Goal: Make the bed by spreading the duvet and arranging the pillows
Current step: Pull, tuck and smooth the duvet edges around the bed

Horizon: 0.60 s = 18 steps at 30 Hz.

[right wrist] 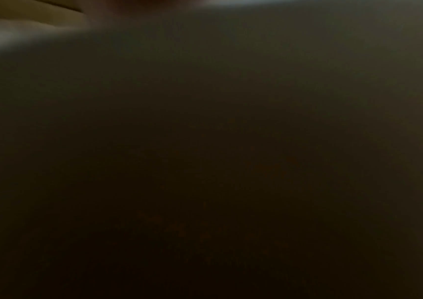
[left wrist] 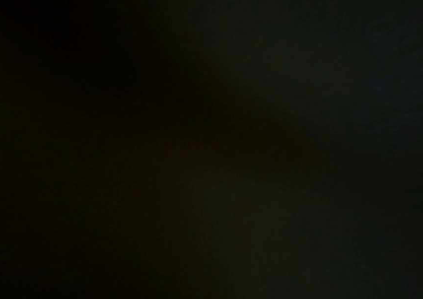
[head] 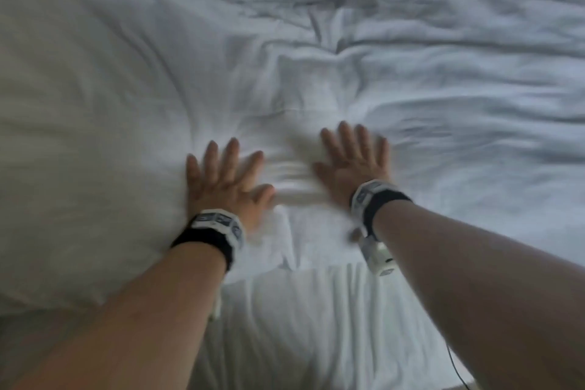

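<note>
A white wrinkled duvet (head: 411,79) covers nearly the whole head view. Its near edge ends in a folded corner (head: 278,237) over a smoother white sheet (head: 300,326). My left hand (head: 226,176) lies flat, palm down, fingers spread, pressing on the duvet left of centre. My right hand (head: 353,157) lies flat the same way a little farther away and to the right, slightly blurred. Neither hand holds fabric. A puffy white bulge (head: 79,136), duvet or pillow, fills the left side. Both wrist views are dark and show almost nothing.
Deep creases run across the duvet's far and right parts (head: 348,41). A thin dark cable (head: 456,367) hangs by my right forearm at the bottom right. A shadowed edge (head: 38,326) of the bedding shows at the lower left.
</note>
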### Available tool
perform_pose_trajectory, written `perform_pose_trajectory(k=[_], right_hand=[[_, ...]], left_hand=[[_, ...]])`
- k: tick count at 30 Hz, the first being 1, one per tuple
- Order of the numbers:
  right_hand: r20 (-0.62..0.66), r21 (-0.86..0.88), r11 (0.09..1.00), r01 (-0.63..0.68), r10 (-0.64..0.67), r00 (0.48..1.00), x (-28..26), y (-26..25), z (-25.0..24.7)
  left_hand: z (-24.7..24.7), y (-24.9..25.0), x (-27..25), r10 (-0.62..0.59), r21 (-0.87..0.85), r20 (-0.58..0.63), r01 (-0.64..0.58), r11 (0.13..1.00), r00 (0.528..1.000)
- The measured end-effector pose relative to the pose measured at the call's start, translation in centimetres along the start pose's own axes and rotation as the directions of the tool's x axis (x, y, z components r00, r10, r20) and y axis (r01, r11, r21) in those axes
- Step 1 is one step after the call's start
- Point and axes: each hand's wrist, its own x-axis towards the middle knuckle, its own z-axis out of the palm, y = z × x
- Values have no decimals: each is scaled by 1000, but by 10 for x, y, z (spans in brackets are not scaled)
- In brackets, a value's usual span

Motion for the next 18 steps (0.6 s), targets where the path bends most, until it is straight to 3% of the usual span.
perform_pose_trajectory(k=[4, 8, 10, 14, 18], right_hand=[[4, 27, 956, -293, 293, 956, -21, 115, 18], [63, 68, 911, -408, 404, 913, -52, 160, 5], [40, 95, 923, -372, 370, 928, -62, 149, -1], [-23, 132, 984, -120, 124, 992, -64, 112, -7], [-23, 93, 995, 45, -43, 999, -47, 108, 1]], left_hand=[[19, -55, -7, -72, 86, -13, 73, 994, 997], [0, -31, -10, -135, 63, 12, 134, 989, 991], [-13, 2, -9, -124, -5, 7, 124, 992, 992], [-35, 83, -3, -16, -114, -17, 14, 993, 1000], [-24, 160, 6, 20, -165, 10, -18, 986, 1000]])
